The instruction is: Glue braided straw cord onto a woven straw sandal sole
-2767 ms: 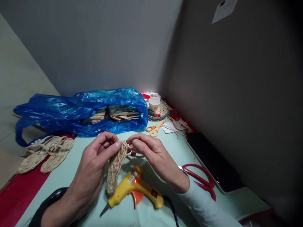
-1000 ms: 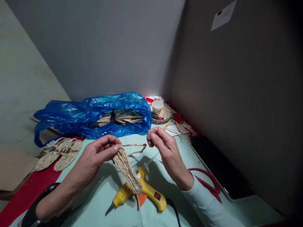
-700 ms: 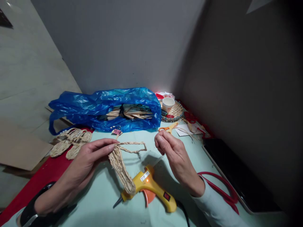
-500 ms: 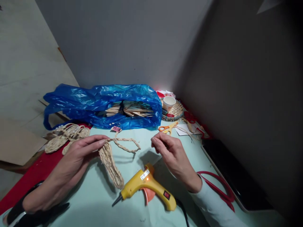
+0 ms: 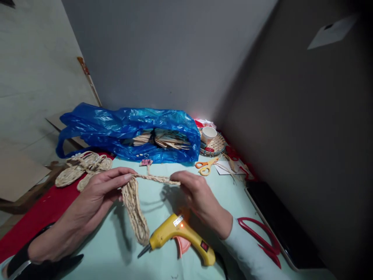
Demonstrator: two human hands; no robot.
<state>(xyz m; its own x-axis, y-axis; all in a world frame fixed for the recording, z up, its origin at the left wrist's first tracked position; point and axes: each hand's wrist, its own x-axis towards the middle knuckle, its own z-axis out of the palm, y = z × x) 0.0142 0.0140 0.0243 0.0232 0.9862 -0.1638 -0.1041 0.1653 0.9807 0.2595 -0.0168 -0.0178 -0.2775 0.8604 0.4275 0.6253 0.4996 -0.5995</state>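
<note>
Weave (image 5: pixel 134 210) hangs above the table (image 5: pixel 101 258), inward of its left edge, pinched in our left hand (image 5: pixel 106 188); our right hand (image 5: pixel 201 198) pinches its cord (image 5: pixel 153 178); tugging too hard might tear it loose.

A craft corner: on the table (image 5: pixel 163 270) lies a glue gun (image 5: pixel 177 232), with scissors (image 5: pixel 211 162), dried strips (image 5: pixel 173 140) and woven sandals (image 5: pixel 65 177) farther back than it.

The straw-coloured woven piece (image 5: pixel 135 212), long, ridged lengthwise and rounded at its lower end, hangs slanting from the left hand (image 5: pixel 99 190). A thin braid (image 5: pixel 153 178) of like colour stretches nearly level from its top to the right hand (image 5: pixel 201 196).
</note>
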